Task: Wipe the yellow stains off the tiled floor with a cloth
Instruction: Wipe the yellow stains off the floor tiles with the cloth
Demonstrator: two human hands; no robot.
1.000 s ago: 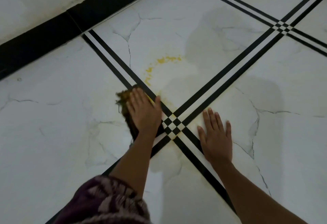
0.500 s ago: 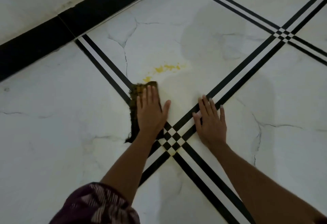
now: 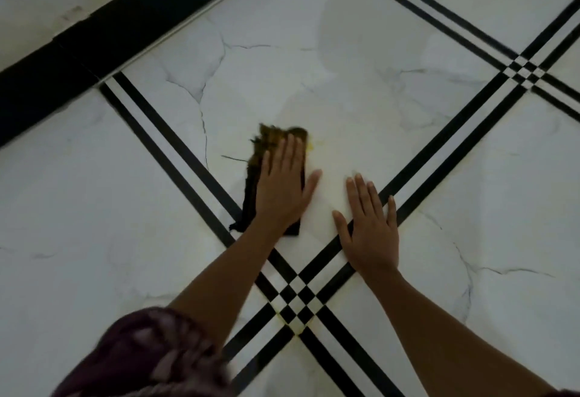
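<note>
White grey-veined tiled floor [image 3: 361, 82] bore black double stripes; frayed dark-brown cloth [image 3: 251, 186] showed yellowish smears; patterned fabric sleeve [image 3: 150, 356] was maroon.

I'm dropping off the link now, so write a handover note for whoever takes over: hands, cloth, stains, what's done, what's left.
Left hand: flat, pressing the dark cloth onto the white tile.
Right hand: flat on the floor beside it, holding nothing.
Done: most of this tile looks free of yellow.
Left: a small yellow spot at the cloth's far right corner; faint yellow traces at the checkered crossing.
</note>
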